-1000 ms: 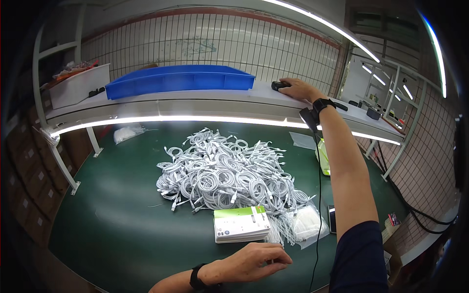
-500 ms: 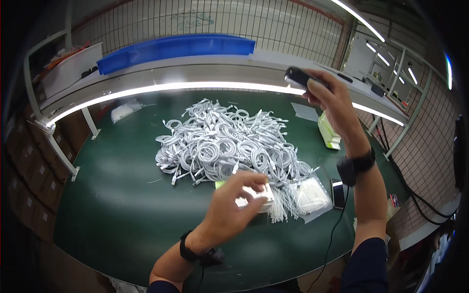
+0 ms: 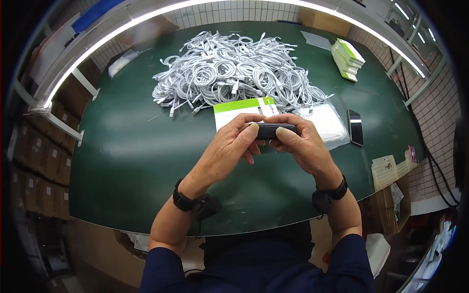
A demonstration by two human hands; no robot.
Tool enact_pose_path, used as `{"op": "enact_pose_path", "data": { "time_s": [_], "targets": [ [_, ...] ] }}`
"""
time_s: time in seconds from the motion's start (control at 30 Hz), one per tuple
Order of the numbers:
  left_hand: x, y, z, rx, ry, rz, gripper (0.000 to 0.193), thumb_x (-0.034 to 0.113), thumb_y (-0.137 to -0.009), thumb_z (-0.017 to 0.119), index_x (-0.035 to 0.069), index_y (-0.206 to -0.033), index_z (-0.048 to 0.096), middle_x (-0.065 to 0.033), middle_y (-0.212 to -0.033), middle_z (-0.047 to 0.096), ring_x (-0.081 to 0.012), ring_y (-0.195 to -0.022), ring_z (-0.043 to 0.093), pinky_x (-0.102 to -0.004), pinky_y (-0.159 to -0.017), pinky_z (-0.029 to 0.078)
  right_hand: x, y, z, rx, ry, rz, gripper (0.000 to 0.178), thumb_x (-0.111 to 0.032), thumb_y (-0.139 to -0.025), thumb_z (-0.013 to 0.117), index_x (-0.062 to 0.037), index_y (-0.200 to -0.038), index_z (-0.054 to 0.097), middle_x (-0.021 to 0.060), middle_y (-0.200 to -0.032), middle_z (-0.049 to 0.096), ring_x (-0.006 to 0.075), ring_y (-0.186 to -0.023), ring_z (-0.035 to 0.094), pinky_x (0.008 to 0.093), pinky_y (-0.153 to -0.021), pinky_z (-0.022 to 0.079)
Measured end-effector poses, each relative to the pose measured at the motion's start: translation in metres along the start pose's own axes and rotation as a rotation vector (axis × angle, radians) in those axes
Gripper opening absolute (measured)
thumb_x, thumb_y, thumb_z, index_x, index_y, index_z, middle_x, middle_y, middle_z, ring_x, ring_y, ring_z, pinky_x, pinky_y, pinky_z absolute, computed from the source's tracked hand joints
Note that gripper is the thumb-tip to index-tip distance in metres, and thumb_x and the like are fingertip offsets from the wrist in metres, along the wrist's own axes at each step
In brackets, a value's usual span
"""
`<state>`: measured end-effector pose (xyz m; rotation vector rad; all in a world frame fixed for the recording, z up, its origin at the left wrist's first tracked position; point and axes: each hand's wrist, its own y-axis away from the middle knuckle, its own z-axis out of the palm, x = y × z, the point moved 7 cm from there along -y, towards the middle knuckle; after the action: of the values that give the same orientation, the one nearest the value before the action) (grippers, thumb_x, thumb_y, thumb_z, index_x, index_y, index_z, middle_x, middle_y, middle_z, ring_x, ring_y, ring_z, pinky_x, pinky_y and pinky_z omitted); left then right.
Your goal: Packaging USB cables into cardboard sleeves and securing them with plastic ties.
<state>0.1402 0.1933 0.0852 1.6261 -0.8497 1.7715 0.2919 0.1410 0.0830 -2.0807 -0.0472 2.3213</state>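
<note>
Here, fingers (image 3: 289, 137) around black device (image 3: 266, 131), green-banded printed card (image 3: 237, 107) beyond, illegible.

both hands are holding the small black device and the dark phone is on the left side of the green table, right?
Not quite: the dark phone lies on the right side of the green table, as the head view shows. The left hand and right hand do both hold the small black device.
</note>
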Motion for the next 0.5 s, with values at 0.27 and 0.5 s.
{"op": "enact_pose_path", "data": {
  "time_s": [0.27,0.5],
  "targets": [
    [-0.009,-0.002,-0.017,0.103,-0.036,0.026,0.049,0.039,-0.106,0.047,0.002,-0.137,0.053,-0.0095,-0.108,0.064,-0.0132,-0.087,0.064,-0.0261,-0.067,0.056,0.014,-0.020,0.005,0.003,-0.373,-0.036,0.044,-0.023,-0.100,0.064,0.0015,-0.135,0.053,0.0105,-0.113,0.066,0.0142,-0.095,0.068,0.0280,-0.083,0.058],
    [-0.010,-0.009,-0.037,0.239,-0.248,0.066,0.041,0.028,-0.101,0.060,0.002,-0.132,0.055,-0.0090,-0.109,0.063,-0.0119,-0.090,0.063,-0.0259,-0.070,0.056,0.026,-0.043,0.014,-0.016,-0.146,-0.142,0.049,-0.015,-0.095,0.071,0.0027,-0.138,0.052,0.0113,-0.115,0.066,0.0157,-0.100,0.068,0.0281,-0.087,0.059]
  ]
}}
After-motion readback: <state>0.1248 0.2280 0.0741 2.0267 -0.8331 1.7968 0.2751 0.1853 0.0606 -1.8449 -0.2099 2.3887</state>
